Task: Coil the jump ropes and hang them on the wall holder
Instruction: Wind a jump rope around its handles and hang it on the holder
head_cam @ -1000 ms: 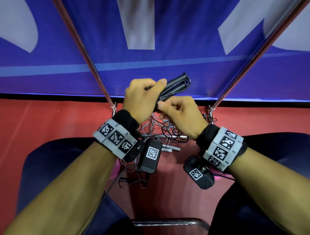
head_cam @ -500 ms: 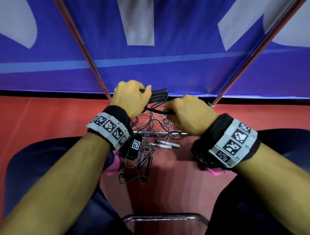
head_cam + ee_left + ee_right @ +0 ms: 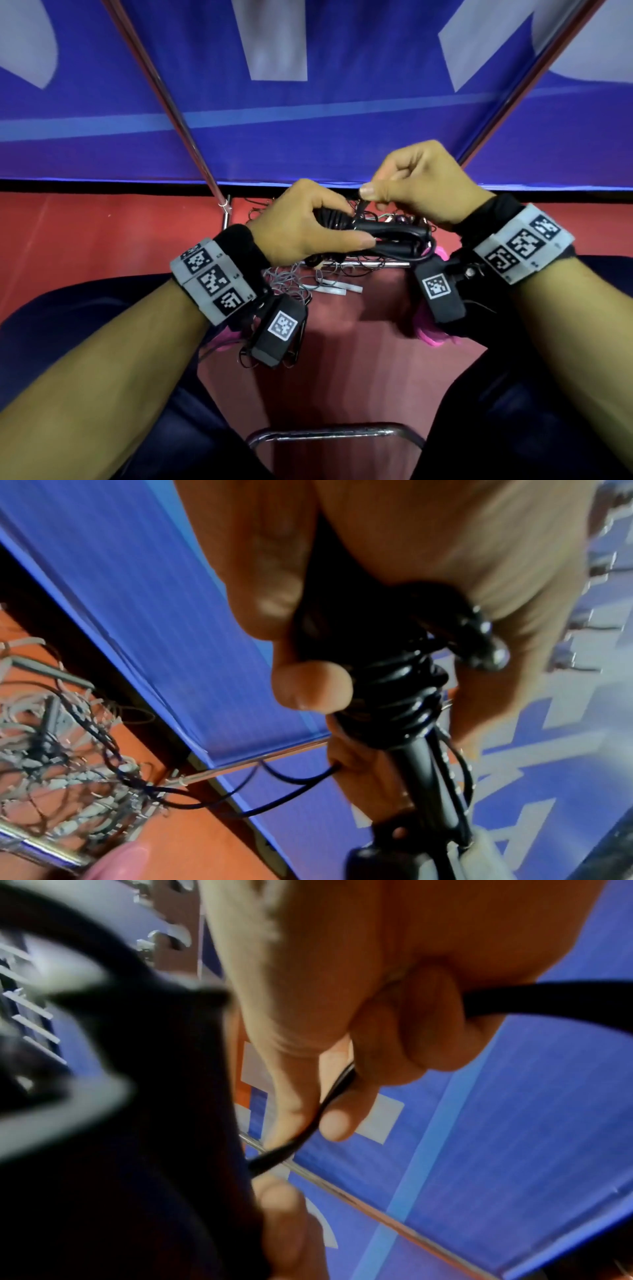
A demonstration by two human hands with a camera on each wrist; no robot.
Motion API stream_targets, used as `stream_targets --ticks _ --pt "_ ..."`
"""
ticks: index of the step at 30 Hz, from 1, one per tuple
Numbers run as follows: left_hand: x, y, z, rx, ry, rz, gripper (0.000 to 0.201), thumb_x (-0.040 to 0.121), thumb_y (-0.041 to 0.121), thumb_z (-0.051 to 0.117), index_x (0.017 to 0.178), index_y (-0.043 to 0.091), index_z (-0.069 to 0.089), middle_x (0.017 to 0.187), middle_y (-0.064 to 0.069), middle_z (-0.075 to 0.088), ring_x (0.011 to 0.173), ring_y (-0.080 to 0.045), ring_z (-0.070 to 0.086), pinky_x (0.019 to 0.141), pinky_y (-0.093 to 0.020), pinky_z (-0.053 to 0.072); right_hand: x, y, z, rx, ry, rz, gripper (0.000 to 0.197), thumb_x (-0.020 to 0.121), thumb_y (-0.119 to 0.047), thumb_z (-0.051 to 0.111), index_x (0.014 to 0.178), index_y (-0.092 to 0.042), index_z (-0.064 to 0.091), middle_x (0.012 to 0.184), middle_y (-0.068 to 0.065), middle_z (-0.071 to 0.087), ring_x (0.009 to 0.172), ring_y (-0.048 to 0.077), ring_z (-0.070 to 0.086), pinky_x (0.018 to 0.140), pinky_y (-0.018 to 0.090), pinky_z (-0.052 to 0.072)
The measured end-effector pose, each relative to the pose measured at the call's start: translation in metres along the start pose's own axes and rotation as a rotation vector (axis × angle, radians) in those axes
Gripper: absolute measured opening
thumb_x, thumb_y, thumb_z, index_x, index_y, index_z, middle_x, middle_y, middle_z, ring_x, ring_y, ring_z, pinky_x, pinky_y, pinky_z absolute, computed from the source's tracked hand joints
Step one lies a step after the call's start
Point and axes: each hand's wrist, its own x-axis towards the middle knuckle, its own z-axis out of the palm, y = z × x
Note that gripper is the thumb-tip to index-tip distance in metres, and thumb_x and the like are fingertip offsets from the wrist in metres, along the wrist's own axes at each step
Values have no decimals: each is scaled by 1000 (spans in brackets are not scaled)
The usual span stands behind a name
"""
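My left hand (image 3: 308,222) grips the two black handles (image 3: 394,236) of a jump rope, laid side by side and pointing right. Black cord is wound round the handles (image 3: 397,696) just past my thumb in the left wrist view. My right hand (image 3: 421,185) sits just above and right of them and pinches the thin black cord (image 3: 329,1099) between thumb and forefinger. A loose loop of that cord (image 3: 294,785) hangs down from the handles toward the tangle below.
A tangle of grey and black ropes (image 3: 301,277) lies on a metal bar (image 3: 363,264) over the red floor, with white handles (image 3: 335,289). Pink rope (image 3: 433,329) shows under my right wrist. Two slanted metal poles (image 3: 164,92) cross a blue banner (image 3: 342,137). A chair's chrome rim (image 3: 329,435) is near.
My left hand has turned the handles from pointing up-right to lying level and lower. My right hand has risen above them, drawing the cord with it.
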Motion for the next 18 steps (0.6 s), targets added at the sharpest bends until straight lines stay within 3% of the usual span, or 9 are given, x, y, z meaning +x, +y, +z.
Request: stream_targets --ticks 3,6,10,13,15,17,18 --pt "-1 5 -1 -193 70 -3 31 79 38 75 71 8 72 54 -27 57 36 -26 53 35 -32 39 6 10 11 132 30 22 23 75 -19 80 72 -3 63 52 -4 62 43 3 51 44 17 39" --pt "-4 11 -4 -298 114 -55 28 90 27 62 66 12 64 46 -19 56 26 -17 45 32 -18 29 12 22 26 134 21 -55 20 94 2 61 75 -3 57 58 -6 60 53 -1 53 54 16 43" --pt "-5 14 -8 -366 111 -127 31 90 28 54 74 1 57 47 -22 53 23 -15 40 32 -13 25 8 25 34 -92 104 -179 32 98 -29 54 72 -10 54 69 4 48 63 15 43 60 32 37" --pt "-5 15 -9 -429 111 -150 34 89 27 53 84 -6 56 48 -22 52 22 -17 39 33 -12 25 2 16 32 -169 163 -240 19 94 -19 50 101 -11 66 96 2 68 84 26 64 78 38 51" --pt "-5 16 -8 -450 101 -151 35 90 26 53 87 -9 57 47 -22 52 22 -17 40 33 -12 25 -3 12 36 -183 124 -295 36 87 -9 54 121 -12 62 113 4 70 99 30 67 91 45 52" --pt "-4 17 -7 -478 103 -140 35 92 24 51 86 -10 59 49 -18 55 24 -17 43 34 -11 25 -6 12 47 -105 -14 -306 44 83 5 57 124 -12 57 106 8 72 94 40 68 84 56 52" --pt "-4 17 -7 -491 104 -125 32 94 22 50 83 -2 67 52 -17 57 27 -18 46 34 -12 25 -5 14 52 -71 -78 -311 43 83 10 57 121 -11 56 98 9 72 90 39 69 80 57 53"
